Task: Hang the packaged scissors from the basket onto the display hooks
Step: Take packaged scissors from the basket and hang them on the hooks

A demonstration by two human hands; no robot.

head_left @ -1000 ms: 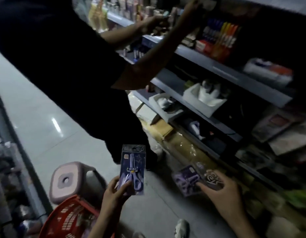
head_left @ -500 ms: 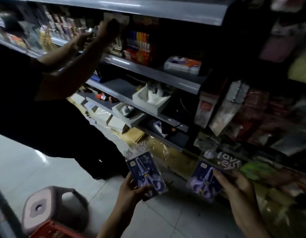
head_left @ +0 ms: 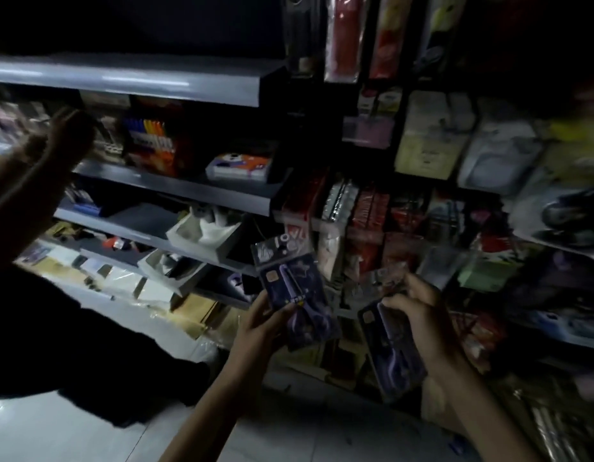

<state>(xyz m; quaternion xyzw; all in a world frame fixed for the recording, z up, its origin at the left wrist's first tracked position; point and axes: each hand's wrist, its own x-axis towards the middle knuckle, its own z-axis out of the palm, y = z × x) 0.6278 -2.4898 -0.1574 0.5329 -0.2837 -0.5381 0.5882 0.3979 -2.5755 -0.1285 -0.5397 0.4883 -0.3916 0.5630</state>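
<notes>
My left hand (head_left: 259, 325) grips a dark blue pack of purple scissors (head_left: 297, 295) by its lower edge, tilted with its clear top flap up and left. My right hand (head_left: 419, 315) holds a second blue scissors pack (head_left: 385, 348) from its top, the pack hanging down and right. Both packs are held in front of a dim hanging display of packaged goods (head_left: 372, 221). No hook shows clearly in the dark. The basket is out of view.
Another person in dark clothes (head_left: 72, 338) stands at the left, one arm (head_left: 39, 171) raised to the grey shelves (head_left: 175, 188). White trays (head_left: 205, 231) and boxes fill the lower shelves. Cardboard (head_left: 195, 308) lies on the pale tiled floor (head_left: 55, 435).
My view has swung right and up, away from the red basket and stool, toward the hanging display. Both hands have risen with their packs and come closer to the hanging goods.
</notes>
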